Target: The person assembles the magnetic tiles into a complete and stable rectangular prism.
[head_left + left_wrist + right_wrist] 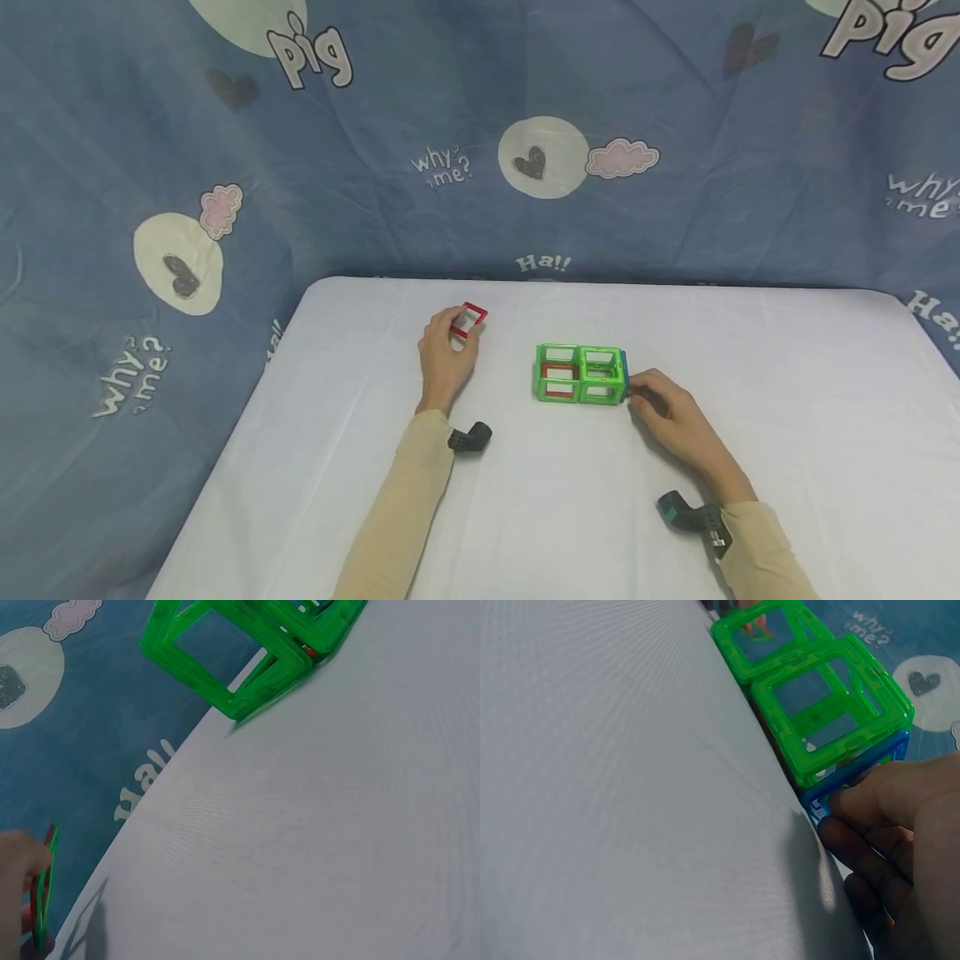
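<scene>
My left hand (pixel 447 354) pinches a red square magnetic tile (pixel 481 315) over the table's far left part. In the left wrist view, a green edge (pixel 45 896) lies flat against the red one in those fingers. To the right stands a block of two joined green cubes (pixel 580 375), built from open-framed magnetic tiles, with red frames showing inside its left half. A blue square magnetic tile (pixel 862 766) stands against the block's right end. My right hand (pixel 678 421) pinches this blue tile, thumb and fingertips at its lower edge; part of it is hidden behind them.
A white cloth covers the table (pixel 555 500). Behind its far edge hangs a blue printed curtain (pixel 450 225). Dark wrist cameras (pixel 470 437) are strapped over both beige sleeves (pixel 397 517).
</scene>
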`<state>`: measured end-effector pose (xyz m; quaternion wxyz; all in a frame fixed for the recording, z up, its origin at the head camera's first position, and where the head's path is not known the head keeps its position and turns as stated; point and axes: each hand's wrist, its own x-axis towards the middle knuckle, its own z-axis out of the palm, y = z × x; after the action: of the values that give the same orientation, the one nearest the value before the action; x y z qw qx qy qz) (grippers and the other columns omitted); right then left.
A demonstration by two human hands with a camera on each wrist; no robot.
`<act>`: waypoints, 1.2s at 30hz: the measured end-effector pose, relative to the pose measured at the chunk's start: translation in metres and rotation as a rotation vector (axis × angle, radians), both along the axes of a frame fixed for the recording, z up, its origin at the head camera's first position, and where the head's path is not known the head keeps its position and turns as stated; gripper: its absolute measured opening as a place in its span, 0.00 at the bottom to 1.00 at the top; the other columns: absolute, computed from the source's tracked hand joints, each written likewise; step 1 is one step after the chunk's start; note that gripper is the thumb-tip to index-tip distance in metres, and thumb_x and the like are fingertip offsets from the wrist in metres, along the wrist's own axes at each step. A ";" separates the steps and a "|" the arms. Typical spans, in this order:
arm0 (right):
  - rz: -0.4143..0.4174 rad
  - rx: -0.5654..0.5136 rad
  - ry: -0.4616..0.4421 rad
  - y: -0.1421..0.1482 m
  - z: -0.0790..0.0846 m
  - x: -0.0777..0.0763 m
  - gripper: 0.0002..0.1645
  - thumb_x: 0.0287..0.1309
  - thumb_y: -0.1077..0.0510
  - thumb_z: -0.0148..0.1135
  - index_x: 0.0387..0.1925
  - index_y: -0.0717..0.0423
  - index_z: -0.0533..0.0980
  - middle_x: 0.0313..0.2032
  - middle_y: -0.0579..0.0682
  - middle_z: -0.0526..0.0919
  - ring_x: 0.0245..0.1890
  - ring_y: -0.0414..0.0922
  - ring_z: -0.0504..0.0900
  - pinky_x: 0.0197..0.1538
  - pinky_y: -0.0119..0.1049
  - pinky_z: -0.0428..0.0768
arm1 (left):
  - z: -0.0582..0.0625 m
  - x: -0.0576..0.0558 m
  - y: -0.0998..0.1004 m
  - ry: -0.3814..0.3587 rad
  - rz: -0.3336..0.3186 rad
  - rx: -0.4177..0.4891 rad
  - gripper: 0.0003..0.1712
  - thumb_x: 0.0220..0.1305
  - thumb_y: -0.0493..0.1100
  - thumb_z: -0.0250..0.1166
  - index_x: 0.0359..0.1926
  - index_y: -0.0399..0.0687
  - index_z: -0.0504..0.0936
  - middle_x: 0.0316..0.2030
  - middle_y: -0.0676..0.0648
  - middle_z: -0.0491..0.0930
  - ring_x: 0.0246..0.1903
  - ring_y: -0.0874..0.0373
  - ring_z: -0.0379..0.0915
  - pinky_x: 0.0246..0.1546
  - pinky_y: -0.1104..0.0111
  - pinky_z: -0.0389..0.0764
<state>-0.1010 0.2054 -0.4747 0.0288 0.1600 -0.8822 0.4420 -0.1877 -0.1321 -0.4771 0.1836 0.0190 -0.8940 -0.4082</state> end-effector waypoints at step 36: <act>-0.005 0.009 -0.022 0.000 0.001 0.000 0.13 0.64 0.60 0.54 0.49 0.47 0.76 0.45 0.41 0.80 0.52 0.26 0.72 0.58 0.14 0.63 | 0.002 0.007 0.016 0.123 -0.212 0.252 0.23 0.60 0.48 0.64 0.58 0.56 0.75 0.55 0.55 0.77 0.56 0.59 0.69 0.53 0.55 0.72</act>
<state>-0.1007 0.2051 -0.4735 0.0193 0.1529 -0.8848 0.4397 -0.1805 -0.1165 -0.4754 0.1900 -0.0777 -0.8199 -0.5345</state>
